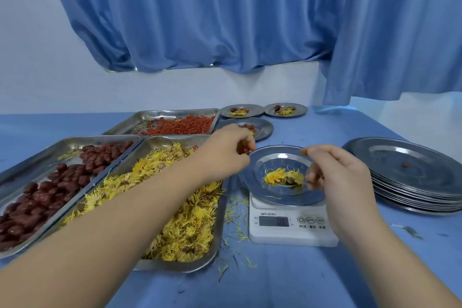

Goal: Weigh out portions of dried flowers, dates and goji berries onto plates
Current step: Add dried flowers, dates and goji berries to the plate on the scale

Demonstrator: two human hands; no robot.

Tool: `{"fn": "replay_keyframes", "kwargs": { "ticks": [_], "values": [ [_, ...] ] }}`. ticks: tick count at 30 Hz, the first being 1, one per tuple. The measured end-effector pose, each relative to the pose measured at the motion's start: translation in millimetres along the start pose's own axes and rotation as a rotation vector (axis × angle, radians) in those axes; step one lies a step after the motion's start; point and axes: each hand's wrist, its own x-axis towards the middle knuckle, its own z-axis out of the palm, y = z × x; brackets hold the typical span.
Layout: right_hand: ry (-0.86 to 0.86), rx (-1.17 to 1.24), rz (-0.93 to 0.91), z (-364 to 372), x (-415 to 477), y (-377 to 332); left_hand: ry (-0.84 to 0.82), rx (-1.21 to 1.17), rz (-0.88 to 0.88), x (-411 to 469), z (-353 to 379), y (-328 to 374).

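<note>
- Left hand (230,150): fingers curled round a couple of dark red dates (243,149), held just off the near-left rim of the plate (252,182) on the scale (290,225). Not yet over the plate's middle.
- Right hand (335,170): hovers over the plate's right edge, fingers bent, thumb and forefinger tips close. Cannot tell whether it pinches anything.
- The plate holds only a small clump of dried flowers (282,177); no dates or goji on it. Judged step: adding the dates to this portion.
- Scale display (273,221) is lit, but the digits are too blurred to read.
- Left of the scale is the flower tray (175,267), with the date tray (62,141) beyond it and the goji tray (150,115) at the back.
- Three filled plates (242,110) sit behind the scale; the stack of empty plates (405,175) is to the right, with one red bit on top.
- Loose petals (235,210) are scattered on the table (275,282) between the flower tray and the scale.
- Risks:
  - Dates released this close to the rim could roll off onto the table.
  - Either hand resting on the plate would throw the reading off.
  - The plate overhangs the scale top, so a drop at the rim could tip it.
  - Dropping all the dates at once may overshoot the weight.
  - The left forearm, passing low over the flowers, could drag more petals out.
</note>
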Motion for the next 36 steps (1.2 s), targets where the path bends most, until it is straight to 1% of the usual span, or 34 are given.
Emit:
{"fn": "replay_keyframes", "kwargs": {
  "ticks": [4,7,10,12,17,20,23,25,27,31,33,36],
  "values": [
    [-0.022,0.021,-0.013,2.6,-1.0,-0.8,-0.082,-0.010,0.023,20.6,24.7,12.1],
    [-0.051,0.005,-0.061,4.1,-4.0,-1.4,-0.122,0.010,-0.016,30.6,36.6,10.2],
    [-0.052,-0.063,-0.131,6.2,-2.5,0.8,-0.114,0.018,-0.057,39.0,35.2,3.0],
    [-0.071,-0.148,-0.174,8.2,7.2,0.5,-0.091,0.021,-0.058,43.0,26.1,-4.8],
    [-0.245,-0.336,-0.201,16.6,56.3,-9.0,-0.055,0.053,-0.148,41.7,-7.4,-41.3],
    [-0.364,-0.411,-0.236,29.1,84.5,-12.3,-0.036,0.158,-0.218,40.7,-29.7,-71.5],
    [-0.493,-0.526,-0.257,41.9,107.0,-11.4,0.009,0.238,-0.329,41.1,-46.5,-104.5],
    [-0.573,-0.624,-0.262,47.5,118.7,-6.5,0.065,0.185,-0.422,44.4,-54.4,-127.4],
    [-0.614,-0.708,-0.268,48.9,127.7,1.3,0.087,0.142,-0.499,51.8,-62.0,-149.1],
    [-0.633,-0.774,-0.286,41.9,140.2,12.4,0.023,0.351,-0.507,81.7,-68.3,-184.1],
    [-0.632,-0.795,-0.302,38.3,145.9,12.8,-0.007,0.386,-0.505,97.7,-62.1,-195.7],
    [-0.629,-0.785,-0.333,35.5,151.6,14.1,-0.113,0.412,-0.528,120.4,-49.6,-208.6]
  ]
}}
